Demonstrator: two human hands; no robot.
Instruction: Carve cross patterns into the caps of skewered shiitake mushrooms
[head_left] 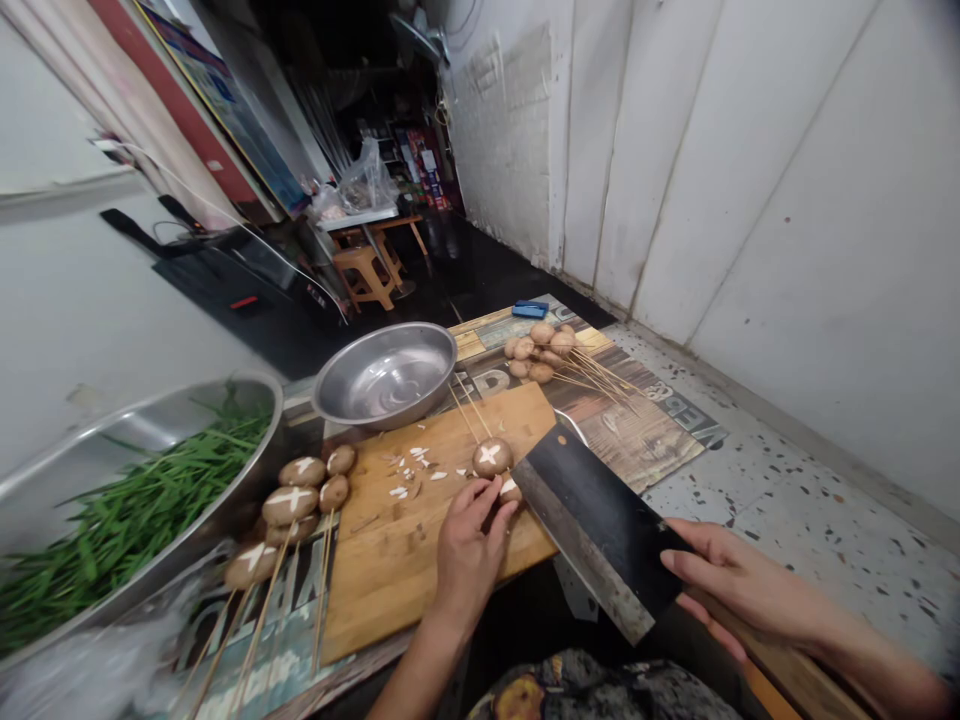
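Round brown mushrooms (491,457) with white-scored caps lie near the right edge of a pale wooden cutting board (405,580): a larger one showing a full white cross and, just nearer to me, a smaller mushroom (510,490) partly hidden by my grip. The fingers of my left hand (474,540) are closed on the smaller one, thumb and forefinger pinching from the near side. Those of my right hand (716,570) are clamped on the handle end of a broad, dark, rectangular metal cleaver (592,520), its front corner right by that cap; whether it touches I cannot tell. I judge the caps light, springy and easily split, perhaps slick where cut, so a gentle hold low on the sides suits, fingertips clear of the blade. The cleaver looks heavy and stiff, steadiest when held at the handle end. Two thin wooden skewers (471,412) run away from me past the larger cap, and white slivers (420,457) lie scattered to its left. Beyond the board, on the wood-print counter (626,445), sits a heap of plain tan mushrooms (540,372) on skewers.
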